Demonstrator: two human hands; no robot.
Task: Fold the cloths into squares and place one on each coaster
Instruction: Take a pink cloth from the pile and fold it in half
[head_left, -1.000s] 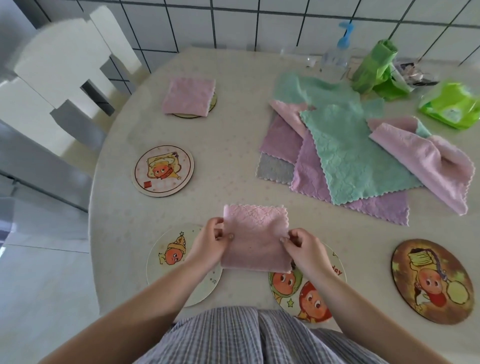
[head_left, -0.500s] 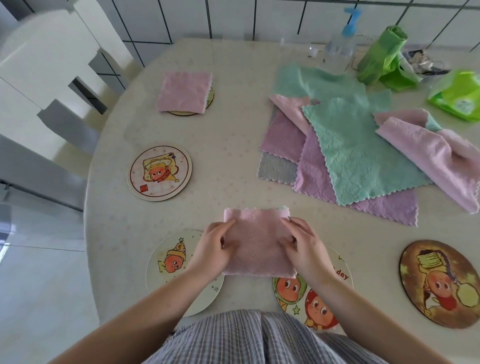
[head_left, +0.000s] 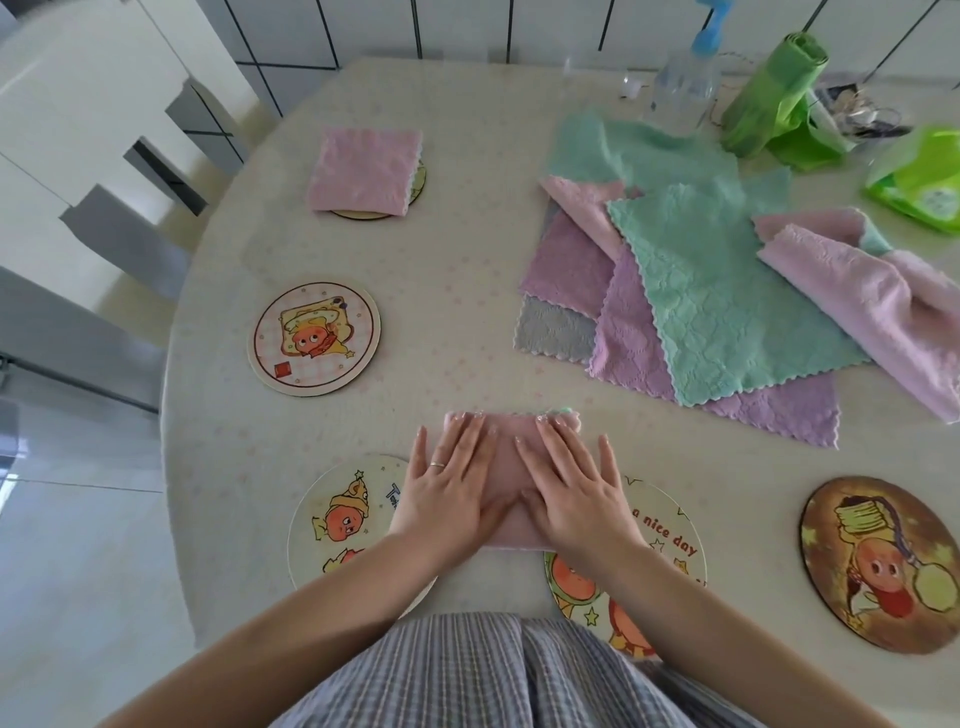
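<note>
In the head view, both hands now lie flat on the folded pink cloth (head_left: 506, 470) where half a second ago their fingers were curled at its side edges: the left hand (head_left: 449, 486) and right hand (head_left: 569, 491) press it down with straight, spread fingers, gripping nothing. The cloth rests on the table (head_left: 452, 291) near its front edge, between two near coasters, the wizard coaster (head_left: 345, 519) on the left and the "nice day" coaster (head_left: 670, 540) on the right, overlapping the latter's rim. A bare toast coaster (head_left: 316, 339) sits further left, and a brown coaster (head_left: 878, 564) at the right edge. At the far left, another folded pink cloth (head_left: 363, 171) already covers a coaster (head_left: 415, 182). A loose pile of unfolded cloths (head_left: 722, 291) fills the right half, with a spray bottle (head_left: 685, 88), green bag roll (head_left: 769, 98) and wipes pack (head_left: 919, 182) behind it. Open tabletop lies between the pile and the left coasters.
</note>
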